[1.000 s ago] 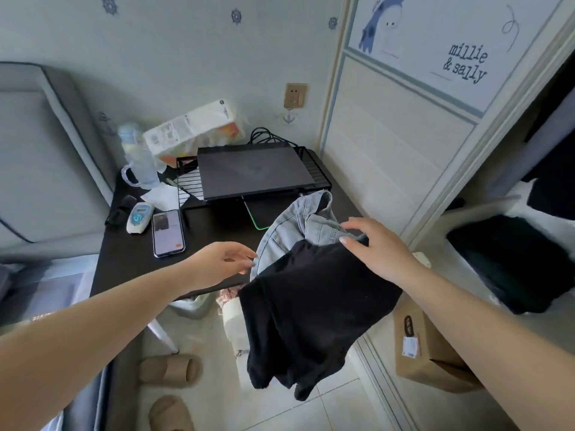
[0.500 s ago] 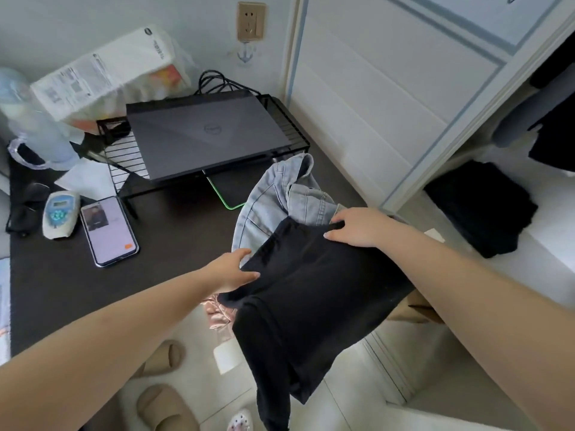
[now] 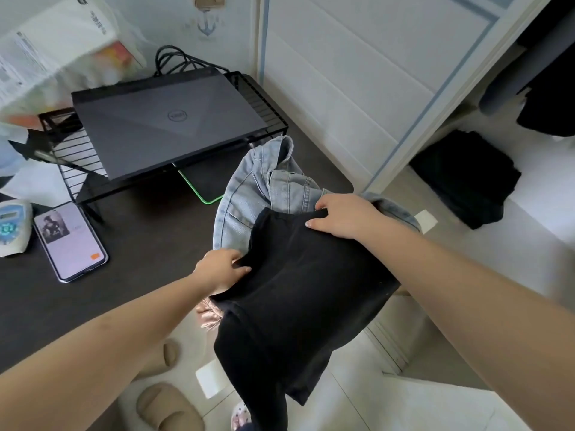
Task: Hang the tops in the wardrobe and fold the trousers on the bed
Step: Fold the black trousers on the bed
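Your left hand pinches the black garment's near-left edge; your right hand grips its far edge over the desk's right corner; soft, light, floppy; hold the hem.

Counted are one black garment, one denim garment, one laptop, one phone and two slippers (beige).

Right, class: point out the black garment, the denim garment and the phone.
black garment (image 3: 298,293), head view, middle of the cloth.
denim garment (image 3: 245,194), head view, pale left panel.
phone (image 3: 70,241), head view, lit screen.
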